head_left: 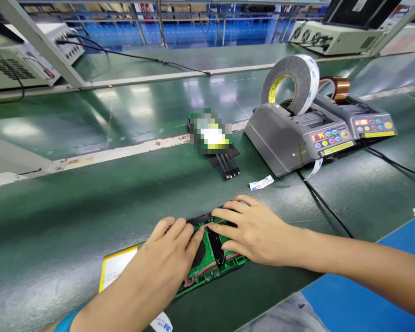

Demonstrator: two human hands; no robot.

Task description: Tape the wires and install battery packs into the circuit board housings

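The left hand [174, 251], curled, grip unclear, and right hand [250, 230], loosely spread, touch a green casing [210, 256], a tape dispenser [279, 138] beyond.

This looks like an electronics factory workshop; a long green workbench [55, 221] holds an opened device [208, 253] with wires, and tape machines [279, 138] with lit displays. Equipment boxes [349, 39] with cables stand behind; a shiny blue floor [183, 36] lies beyond.

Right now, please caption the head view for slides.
Left hand and right hand on green circuit assembly, tape dispensers beyond.
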